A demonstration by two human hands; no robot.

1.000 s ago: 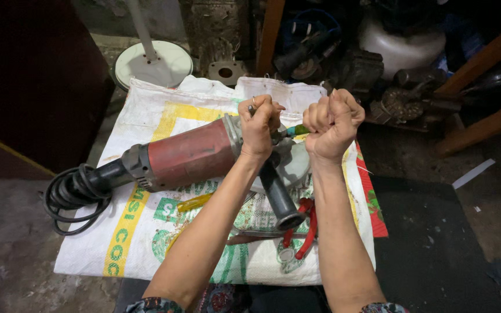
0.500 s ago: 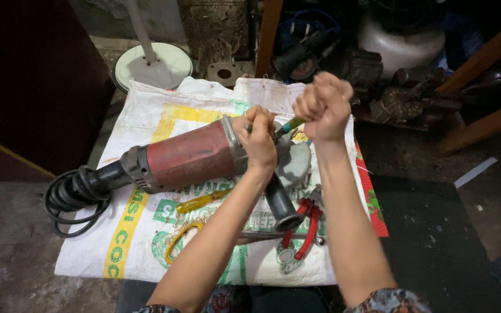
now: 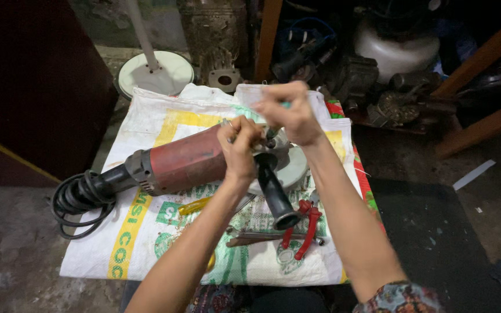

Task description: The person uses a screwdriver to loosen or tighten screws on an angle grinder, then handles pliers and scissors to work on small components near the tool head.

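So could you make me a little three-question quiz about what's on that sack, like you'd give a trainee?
1. True or false: the red angle grinder lies on a white woven sack.
2. Which tool lies nearest the tip of the grinder's black side handle? A) red-handled pliers B) a hammer C) a saw
3. Fill in: the grinder's black cord lies coiled off the sack's ____ edge, as seen in the head view.

Key:
1. True.
2. A, the red-handled pliers.
3. Left. Meanwhile the left hand and the right hand are both fisted at the grinder's head.
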